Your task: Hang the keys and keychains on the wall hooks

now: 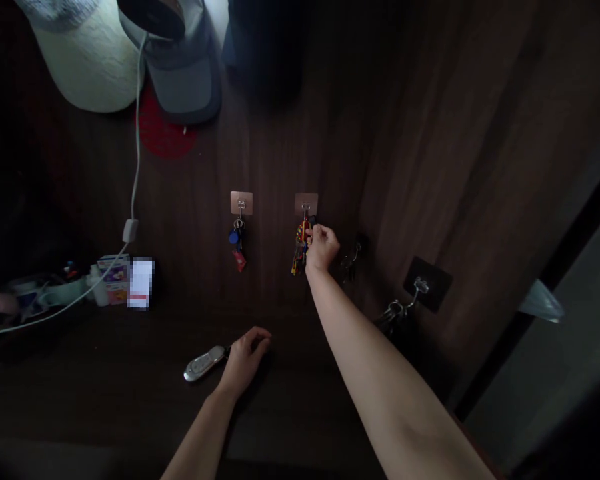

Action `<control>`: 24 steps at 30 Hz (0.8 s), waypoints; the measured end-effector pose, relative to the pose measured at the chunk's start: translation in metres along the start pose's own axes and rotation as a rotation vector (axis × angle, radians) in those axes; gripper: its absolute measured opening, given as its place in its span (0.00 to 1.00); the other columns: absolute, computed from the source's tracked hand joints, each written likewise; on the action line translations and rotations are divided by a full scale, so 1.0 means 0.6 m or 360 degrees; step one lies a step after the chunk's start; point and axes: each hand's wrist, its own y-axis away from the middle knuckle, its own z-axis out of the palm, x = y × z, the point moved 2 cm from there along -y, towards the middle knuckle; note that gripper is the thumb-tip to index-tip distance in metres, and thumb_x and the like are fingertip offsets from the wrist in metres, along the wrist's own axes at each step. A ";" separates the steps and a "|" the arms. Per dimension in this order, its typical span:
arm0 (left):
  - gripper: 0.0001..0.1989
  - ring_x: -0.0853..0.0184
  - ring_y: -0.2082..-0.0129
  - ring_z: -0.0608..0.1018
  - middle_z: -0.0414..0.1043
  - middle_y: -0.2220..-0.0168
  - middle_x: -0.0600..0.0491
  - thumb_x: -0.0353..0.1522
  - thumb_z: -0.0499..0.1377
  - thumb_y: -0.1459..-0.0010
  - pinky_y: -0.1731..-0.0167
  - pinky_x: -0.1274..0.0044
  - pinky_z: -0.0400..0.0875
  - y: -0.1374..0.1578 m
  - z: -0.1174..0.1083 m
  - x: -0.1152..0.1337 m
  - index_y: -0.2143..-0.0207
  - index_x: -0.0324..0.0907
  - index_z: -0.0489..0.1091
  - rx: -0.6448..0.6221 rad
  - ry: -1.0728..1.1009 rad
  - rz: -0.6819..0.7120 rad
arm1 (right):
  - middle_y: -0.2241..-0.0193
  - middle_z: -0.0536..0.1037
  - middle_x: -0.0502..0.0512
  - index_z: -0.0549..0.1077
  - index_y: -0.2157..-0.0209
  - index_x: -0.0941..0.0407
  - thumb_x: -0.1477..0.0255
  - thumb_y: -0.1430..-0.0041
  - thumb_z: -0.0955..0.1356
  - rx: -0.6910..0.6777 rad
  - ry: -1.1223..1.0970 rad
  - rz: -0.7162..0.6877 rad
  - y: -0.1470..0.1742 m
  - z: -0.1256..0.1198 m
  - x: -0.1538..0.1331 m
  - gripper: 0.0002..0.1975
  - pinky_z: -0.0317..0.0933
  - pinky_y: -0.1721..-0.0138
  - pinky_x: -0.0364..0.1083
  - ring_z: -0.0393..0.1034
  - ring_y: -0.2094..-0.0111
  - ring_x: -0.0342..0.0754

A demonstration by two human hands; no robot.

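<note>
My right hand (323,247) reaches up to the wooden wall, its fingers closed at a bunch of keys (300,250) with a red, yellow and green beaded charm. The bunch is at a metal hook on a copper-coloured adhesive plate (307,202); the exact grip is partly hidden by the fingers. Lower down, my left hand (247,357) rests over the dark shelf, fingers loosely bent and thumb apart, with nothing seen between them. Just left of it lies a silver remote-like device (203,363) with a short dark piece at its near end.
Another key bunch (238,243) with a blue tag hangs on the left hook. More keys hang from hooks on the right wall, one on a dark plate (428,284). Caps (180,80) and a white cable (137,133) hang at upper left. Small boxes (114,270) stand at left.
</note>
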 end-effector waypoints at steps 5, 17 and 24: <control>0.10 0.67 0.71 0.74 0.74 0.72 0.55 0.38 0.53 0.48 0.68 0.78 0.64 -0.001 0.000 -0.003 0.68 0.44 0.71 -0.0002 -0.0026 0.0020 | 0.75 0.78 0.55 0.71 0.68 0.59 0.68 0.49 0.63 -0.0041 0.0052 0.0037 -0.009 0.011 0.007 0.11 0.62 0.75 0.40 0.71 0.74 0.44; 0.09 0.66 0.70 0.74 0.74 0.72 0.55 0.37 0.54 0.49 0.68 0.77 0.65 0.000 -0.002 0.005 0.69 0.44 0.71 0.0010 -0.0028 -0.0008 | 0.77 0.78 0.54 0.75 0.72 0.58 0.69 0.53 0.65 -0.0076 0.0454 -0.0048 -0.023 0.007 0.019 0.10 0.61 0.73 0.42 0.71 0.75 0.46; 0.10 0.68 0.74 0.73 0.73 0.73 0.56 0.37 0.53 0.48 0.71 0.78 0.63 0.000 0.000 -0.002 0.68 0.44 0.71 0.0007 -0.0043 0.0012 | 0.73 0.79 0.57 0.74 0.64 0.60 0.68 0.52 0.64 -0.0090 0.0255 0.0185 -0.002 0.000 0.033 0.15 0.62 0.75 0.41 0.72 0.74 0.45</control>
